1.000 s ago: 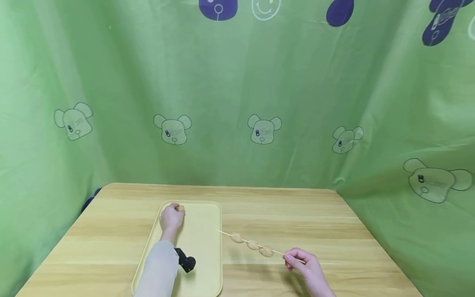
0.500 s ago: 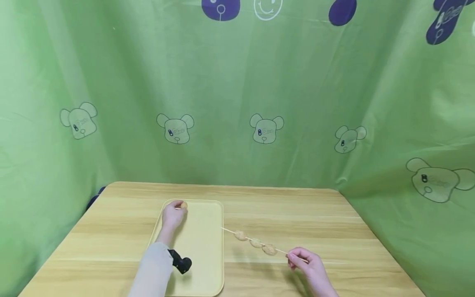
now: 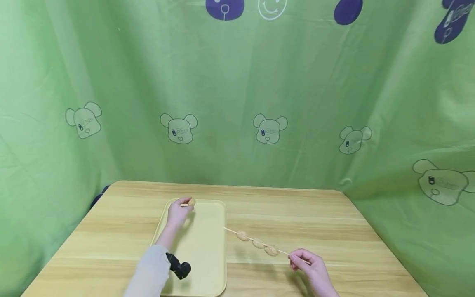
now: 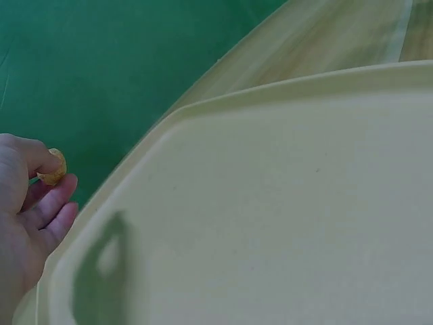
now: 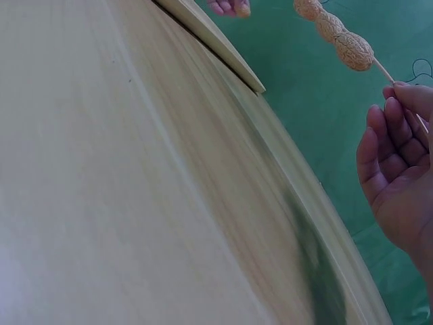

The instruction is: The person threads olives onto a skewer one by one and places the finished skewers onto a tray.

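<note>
My right hand (image 3: 311, 267) pinches the lower end of a thin wooden skewer (image 3: 283, 252) between thumb and fingers. Three tan, wrinkled balls (image 3: 272, 250) sit threaded along its middle, and its bare tip points left towards the tray's right rim. They look rough-skinned and oval in the right wrist view, where the nearest ball (image 5: 354, 51) is close to the fingers. Over the far left corner of the tray, my left hand (image 3: 178, 214) pinches a single similar ball (image 3: 191, 202) by thumb and fingertips. That ball (image 4: 57, 169) is partly covered by the thumb in the left wrist view.
A pale yellow rectangular tray (image 3: 202, 247) lies on the left half of the wooden table (image 3: 315, 218). Green curtains (image 3: 222, 165) with bear drawings stand behind and at both sides. A black camera mount (image 3: 179, 267) sticks out from the left wrist.
My left hand has lifted its ball off the tray's far left corner and moved a little right. The right hand and skewer stay nearly still; the head view has shifted slightly.
</note>
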`<state>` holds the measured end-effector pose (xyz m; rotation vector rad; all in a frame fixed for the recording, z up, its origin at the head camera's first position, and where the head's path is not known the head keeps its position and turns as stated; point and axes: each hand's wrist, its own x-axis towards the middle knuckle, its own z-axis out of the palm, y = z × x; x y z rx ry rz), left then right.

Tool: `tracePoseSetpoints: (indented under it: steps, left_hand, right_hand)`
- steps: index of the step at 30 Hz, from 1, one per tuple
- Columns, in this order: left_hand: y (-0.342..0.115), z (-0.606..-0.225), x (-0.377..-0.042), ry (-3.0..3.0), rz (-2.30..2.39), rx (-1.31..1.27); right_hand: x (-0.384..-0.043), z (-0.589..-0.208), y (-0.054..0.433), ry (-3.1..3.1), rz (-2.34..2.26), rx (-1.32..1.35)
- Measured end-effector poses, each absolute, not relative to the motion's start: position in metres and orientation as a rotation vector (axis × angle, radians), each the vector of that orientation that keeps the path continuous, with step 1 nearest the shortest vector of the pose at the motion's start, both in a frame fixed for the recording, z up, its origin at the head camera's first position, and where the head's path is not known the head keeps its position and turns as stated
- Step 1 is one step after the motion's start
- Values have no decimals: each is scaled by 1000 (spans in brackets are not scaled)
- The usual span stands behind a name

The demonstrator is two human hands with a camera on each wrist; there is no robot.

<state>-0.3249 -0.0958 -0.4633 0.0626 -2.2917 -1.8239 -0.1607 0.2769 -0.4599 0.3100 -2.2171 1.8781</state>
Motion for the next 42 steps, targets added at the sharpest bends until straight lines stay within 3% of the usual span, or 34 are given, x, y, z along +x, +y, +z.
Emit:
tracePoseSetpoints:
  steps: [26, 42]
  left_hand:
    - [-61, -432, -279, -2113, -2337, -446]
    - [-56, -424, -253, -2189, -2308, -482]
  right_hand:
    - [-163, -462, 283, -2189, 1874, 267]
    - [-165, -462, 282, -2118, 1915, 412]
